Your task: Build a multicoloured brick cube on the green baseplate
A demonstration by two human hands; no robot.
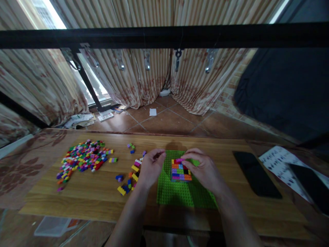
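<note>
From the head camera, my only window here, I start with the edges. The green baseplate [174,197] lies on the wooden tabletop [102,204], with a narrow strip of wood between it and the near edge. To the right, a wider stretch of wood separates it from a black slab [257,175]; past that, a printed sheet [276,154] sits off the tabletop. On the left, loose bricks [135,167] crowd up to the left forearm, while the big brick pile [84,156] lies well apart, leaving wood between. The black rail [154,37] crosses beyond the far edge.

The multicoloured brick block [181,172] stands on the baseplate, toward its far half. I see the right hand [203,168] with thumb and forefinger closed on a pink brick [178,160] at the block's far side (whether it is seated, I can't make out). The left hand [152,168] curls over the baseplate's left edge, near the block but apart from it; I can't tell if its fingertips meet or pinch anything.

The right hand and forearm hide much of the baseplate's right side, the left forearm covers some loose bricks, and both arms are cut off by the bottom border.
</note>
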